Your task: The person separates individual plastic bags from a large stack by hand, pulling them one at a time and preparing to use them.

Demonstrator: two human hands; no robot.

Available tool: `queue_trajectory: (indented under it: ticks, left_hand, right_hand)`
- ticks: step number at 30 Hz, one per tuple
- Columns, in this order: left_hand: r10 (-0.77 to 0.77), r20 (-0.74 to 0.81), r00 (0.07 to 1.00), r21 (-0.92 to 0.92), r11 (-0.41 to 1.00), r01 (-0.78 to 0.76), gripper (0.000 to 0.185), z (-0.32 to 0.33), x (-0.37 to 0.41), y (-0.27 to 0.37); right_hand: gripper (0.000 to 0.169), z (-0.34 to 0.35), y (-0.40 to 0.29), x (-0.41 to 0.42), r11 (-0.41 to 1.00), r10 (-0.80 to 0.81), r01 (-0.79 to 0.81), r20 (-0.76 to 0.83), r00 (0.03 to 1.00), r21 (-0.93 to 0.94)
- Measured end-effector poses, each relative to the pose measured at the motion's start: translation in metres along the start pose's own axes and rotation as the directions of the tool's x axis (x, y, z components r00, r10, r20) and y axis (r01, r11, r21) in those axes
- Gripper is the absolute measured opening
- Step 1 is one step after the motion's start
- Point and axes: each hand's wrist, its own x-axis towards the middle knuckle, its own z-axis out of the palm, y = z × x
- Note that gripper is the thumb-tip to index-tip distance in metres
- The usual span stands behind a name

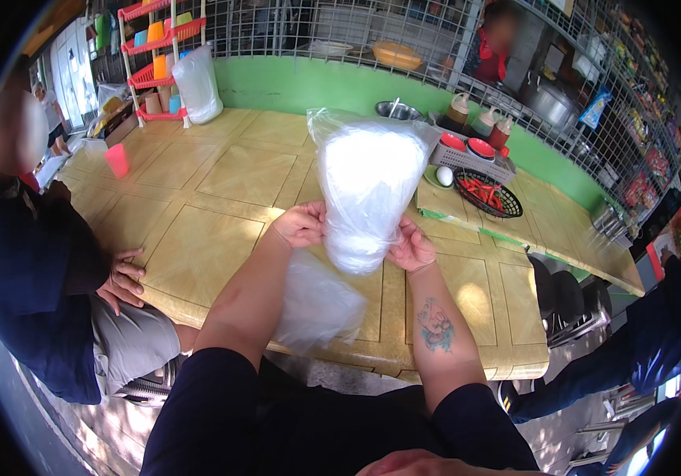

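A clear plastic bag packed with white, translucent items [373, 178] is held up over the table [245, 172], its wider end away from me. My left hand [303, 225] pinches the bag's left side, and my right hand [413, 245] grips its lower right side. What the packed items are cannot be told through the plastic. Below the bag, between my forearms, a loose clear plastic bag [319, 303] lies near the table's front edge.
A person [37, 268] sits at the left, one hand at the table's edge. A pink cup [117, 160] and a red shelf rack [168, 77] stand at the back left. Sauce bottles [483, 124], an egg [444, 176] and a black basket of red chillies [488, 193] are at the right.
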Motion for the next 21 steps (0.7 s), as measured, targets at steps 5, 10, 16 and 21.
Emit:
queue_trajectory:
  ticks: [5, 10, 16, 21]
  left_hand:
    - [-0.058, 0.106, 0.993, -0.038, 0.997, 0.062, 0.033, -0.006, 0.000, -0.003]
    - [-0.206, 0.012, 0.978, 0.273, 0.942, 0.195, 0.028, 0.011, 0.002, 0.002]
    - [-0.136, -0.237, 0.962, 0.449, 0.863, 0.232, 0.051, 0.029, -0.006, 0.014]
    - [0.076, -0.398, 0.914, 0.395, 0.914, 0.095, 0.034, 0.043, 0.018, 0.005]
  right_hand:
    - [0.037, -0.002, -0.003, -0.004, 0.989, 0.122, -0.124, -0.025, 0.992, -0.085]
    - [0.030, 0.028, -0.013, 0.001, 0.914, 0.184, -0.256, -0.241, 0.953, -0.316]
    - [0.020, 0.012, -0.003, 0.018, 0.849, 0.165, -0.272, -0.262, 0.951, -0.452]
    - [0.022, 0.021, 0.003, 0.023, 0.766, -0.130, -0.150, -0.379, 0.916, -0.625]
